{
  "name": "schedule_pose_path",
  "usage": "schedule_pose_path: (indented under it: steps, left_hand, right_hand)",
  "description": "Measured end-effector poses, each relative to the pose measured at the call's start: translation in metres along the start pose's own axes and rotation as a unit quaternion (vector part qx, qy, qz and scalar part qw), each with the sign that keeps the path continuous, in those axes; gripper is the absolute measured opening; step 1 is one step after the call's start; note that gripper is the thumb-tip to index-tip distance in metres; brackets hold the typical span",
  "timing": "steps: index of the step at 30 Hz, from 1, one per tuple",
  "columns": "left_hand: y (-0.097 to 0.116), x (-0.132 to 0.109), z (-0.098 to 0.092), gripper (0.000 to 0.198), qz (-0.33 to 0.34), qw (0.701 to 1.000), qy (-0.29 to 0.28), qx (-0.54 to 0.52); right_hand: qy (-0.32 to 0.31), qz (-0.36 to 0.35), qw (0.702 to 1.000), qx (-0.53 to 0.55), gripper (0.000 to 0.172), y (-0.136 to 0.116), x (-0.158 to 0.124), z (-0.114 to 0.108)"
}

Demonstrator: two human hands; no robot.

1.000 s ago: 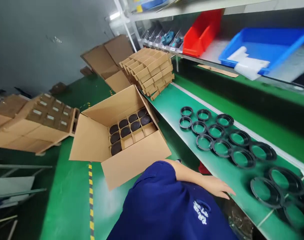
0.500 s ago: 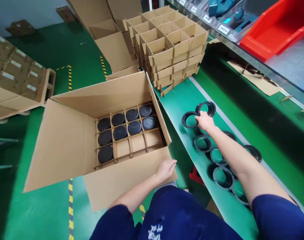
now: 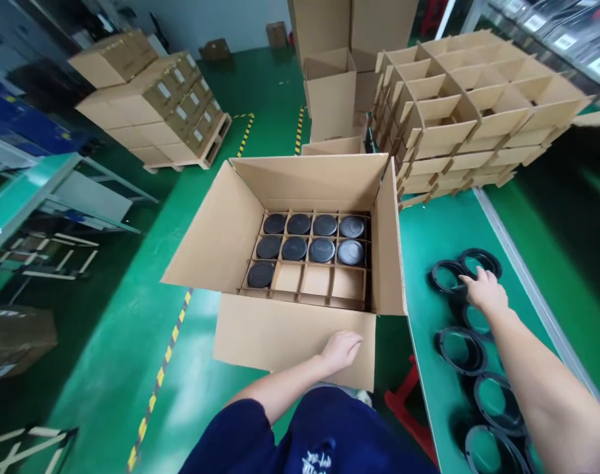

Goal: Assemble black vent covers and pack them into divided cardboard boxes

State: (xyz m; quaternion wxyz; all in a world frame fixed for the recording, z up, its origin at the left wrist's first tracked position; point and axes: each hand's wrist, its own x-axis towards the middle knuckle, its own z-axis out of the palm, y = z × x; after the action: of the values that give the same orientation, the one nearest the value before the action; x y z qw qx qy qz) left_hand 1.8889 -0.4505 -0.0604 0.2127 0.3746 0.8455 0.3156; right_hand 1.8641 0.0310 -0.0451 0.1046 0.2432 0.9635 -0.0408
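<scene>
At the right of the frame, the right hand (image 3: 486,291) rests flat, its grip released, on black rings (image 3: 447,276) lying on the table (image 3: 418,237), while the left hand (image 3: 342,349), grip also released, presses the box flap (image 3: 280,339).

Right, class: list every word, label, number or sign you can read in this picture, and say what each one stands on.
No text here can be read in full.
White print on the dark blue garment: cut off at the frame edge and too blurred to read.
White labels on the stacked cartons: too small to read.
White tags on the shelf edge: blurred, unreadable.
Open cardboard box, black discs and black rings: no visible print.
</scene>
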Motion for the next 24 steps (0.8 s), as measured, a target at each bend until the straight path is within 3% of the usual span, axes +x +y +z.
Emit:
schedule_pose_path:
  steps: [2, 4, 7, 10, 13, 15, 18, 21, 24]
  left_hand:
    - [0.002, 0.014, -0.005, 0.029, 0.005, 1.0, 0.001, 0.013]
    - [0.007, 0.024, -0.011, 0.029, -0.003, 1.0, 0.008, 0.024]
    - [0.015, 0.02, -0.016, 0.03, -0.015, 1.0, 0.012, 0.022]
    - [0.013, -0.024, -0.013, 0.032, -0.039, 0.999, 0.025, 0.006]
    - [-0.006, -0.097, -0.011, 0.034, -0.097, 0.994, 0.05, 0.005]
    - [-0.015, -0.139, -0.017, 0.035, -0.132, 0.99, 0.048, 0.01]
    - [-0.003, -0.161, -0.034, 0.036, -0.138, 0.989, 0.015, 0.047]
    - [0.029, -0.145, -0.046, 0.037, -0.09, 0.989, -0.059, 0.106]
    - [0.031, -0.127, -0.054, 0.028, -0.086, 0.993, -0.048, 0.067]
  right_hand:
    - [-0.009, 0.005, 1.0, 0.007, 0.053, -0.006, -0.022, -0.004]
    - [0.023, -0.029, 0.998, 0.052, 0.05, -0.017, -0.052, -0.007]
    - [0.078, -0.071, 0.985, 0.137, 0.043, -0.046, -0.112, -0.001]
    - [0.06, -0.089, 0.968, 0.228, 0.039, -0.1, -0.176, 0.018]
    - [-0.012, -0.13, 0.934, 0.333, 0.035, -0.167, -0.223, 0.034]
    - [-0.029, -0.139, 0.921, 0.363, 0.032, -0.196, -0.249, 0.041]
    - [-0.035, -0.127, 0.917, 0.376, 0.032, -0.197, -0.301, 0.058]
    - [-0.027, -0.056, 0.914, 0.401, 0.034, -0.167, -0.371, 0.101]
    - [-0.036, 0.02, 0.914, 0.403, 0.036, -0.141, -0.422, 0.155]
